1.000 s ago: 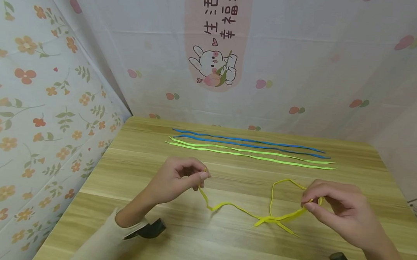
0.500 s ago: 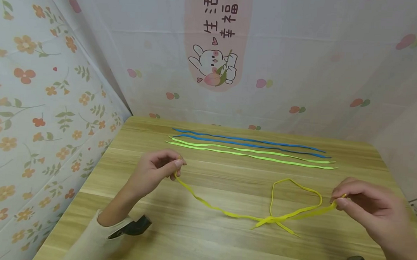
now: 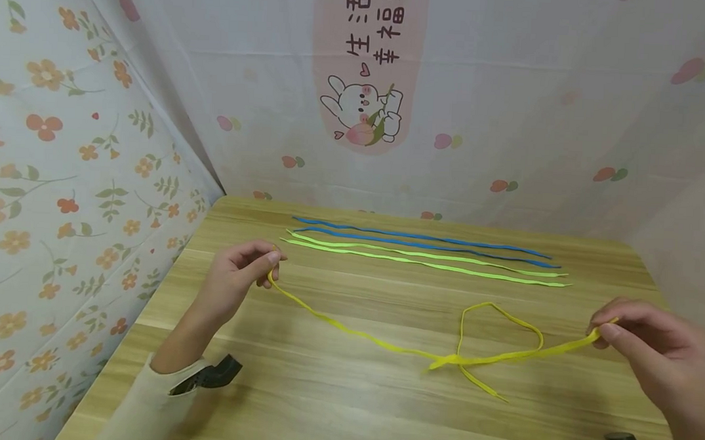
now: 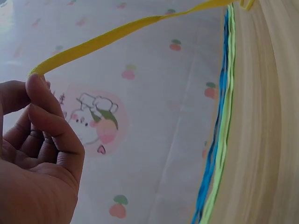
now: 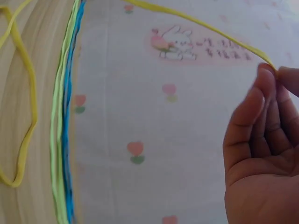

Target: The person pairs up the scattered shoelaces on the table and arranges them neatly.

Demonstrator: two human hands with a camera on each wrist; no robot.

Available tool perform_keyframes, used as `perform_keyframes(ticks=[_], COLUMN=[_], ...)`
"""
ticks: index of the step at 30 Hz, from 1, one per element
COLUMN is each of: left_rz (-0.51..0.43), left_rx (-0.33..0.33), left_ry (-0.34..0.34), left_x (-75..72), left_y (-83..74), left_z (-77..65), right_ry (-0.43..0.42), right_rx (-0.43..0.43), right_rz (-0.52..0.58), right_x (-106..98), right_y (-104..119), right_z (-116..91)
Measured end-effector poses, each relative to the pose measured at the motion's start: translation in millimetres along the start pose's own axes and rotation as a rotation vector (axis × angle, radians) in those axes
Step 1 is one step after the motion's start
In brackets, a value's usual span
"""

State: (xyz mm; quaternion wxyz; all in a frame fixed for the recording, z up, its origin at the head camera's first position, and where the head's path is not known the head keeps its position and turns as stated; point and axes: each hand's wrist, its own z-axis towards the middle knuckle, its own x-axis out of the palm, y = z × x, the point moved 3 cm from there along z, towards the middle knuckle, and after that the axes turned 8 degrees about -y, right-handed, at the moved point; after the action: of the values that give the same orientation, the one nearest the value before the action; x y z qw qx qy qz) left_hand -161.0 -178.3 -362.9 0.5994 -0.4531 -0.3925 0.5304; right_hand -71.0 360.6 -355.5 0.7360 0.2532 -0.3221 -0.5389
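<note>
Between the two raised hands a flat yellow shoelace [image 3: 347, 331] hangs in a shallow sag. My left hand [image 3: 238, 271] pinches one end between thumb and forefinger. On the right side, my right hand [image 3: 654, 348] pinches another yellow end the same way. Right of the middle, the yellow strands cross in a bunched spot, with a loop [image 3: 461, 326] lying on the table behind it and a loose tip in front. In the left wrist view the yellow lace [image 4: 112, 37] rises from the fingertips; the right wrist view shows the yellow lace [image 5: 205, 25] running to the other pinch.
Two blue laces [image 3: 422, 237] and two light green laces [image 3: 410, 253] lie side by side along the back of the wooden table [image 3: 332, 416]. A printed cloth [image 3: 481, 107] hangs behind, and a floral cloth [image 3: 94, 189] stands at the left.
Both hands have moved apart, the left one leftward and the right one rightward. The yellow lace between them has been drawn straighter. The loop on the table has stayed nearly in place.
</note>
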Motion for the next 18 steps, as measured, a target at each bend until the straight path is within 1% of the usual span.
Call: perform_keyframes(ticks=[3,4,5,7,10,11,12,13,15,17,18], left_rz=[-0.008,-0.010,-0.013,-0.020,-0.031,-0.038,-0.044,-0.046,-0.049,-0.049,-0.047], left_rx=[-0.033,-0.043,-0.052,-0.070,-0.092,-0.099,-0.107,-0.112,-0.125,-0.137,-0.143], left_ry=[-0.035,-0.046,-0.058,-0.080,-0.103,-0.109,-0.116,-0.123,-0.139,-0.159,-0.170], left_x=[-6.7,-8.7,-10.6,-14.5,-20.3,-22.4,-24.5,-26.7,-31.1,-35.5,-37.7], left_y=[7.0,9.5,12.1,17.1,24.2,26.3,28.4,30.1,33.2,35.5,36.3], left_z=[2.5,3.1,3.6,4.3,4.8,4.7,4.5,4.2,3.4,2.3,1.8], right_ry=[-0.033,-0.050,-0.057,-0.080,-0.112,-0.115,-0.132,-0.141,-0.162,-0.208,-0.225], right_rx=[0.073,0.104,0.128,0.181,0.239,0.244,0.259,0.264,0.267,0.265,0.262], right_rz=[-0.079,-0.126,-0.147,-0.221,-0.273,-0.251,-0.262,-0.250,-0.208,-0.163,-0.157], right_x=[-16.0,-21.4,-27.0,-37.0,-50.2,-54.8,-58.7,-62.9,-71.9,-80.5,-84.7], right_y=[-6.3,-8.1,-9.9,-13.1,-17.5,-19.5,-20.8,-22.5,-25.6,-28.1,-28.8], right_z=[-6.2,-8.6,-11.1,-15.9,-22.1,-23.8,-25.7,-27.4,-30.7,-33.9,-35.6])
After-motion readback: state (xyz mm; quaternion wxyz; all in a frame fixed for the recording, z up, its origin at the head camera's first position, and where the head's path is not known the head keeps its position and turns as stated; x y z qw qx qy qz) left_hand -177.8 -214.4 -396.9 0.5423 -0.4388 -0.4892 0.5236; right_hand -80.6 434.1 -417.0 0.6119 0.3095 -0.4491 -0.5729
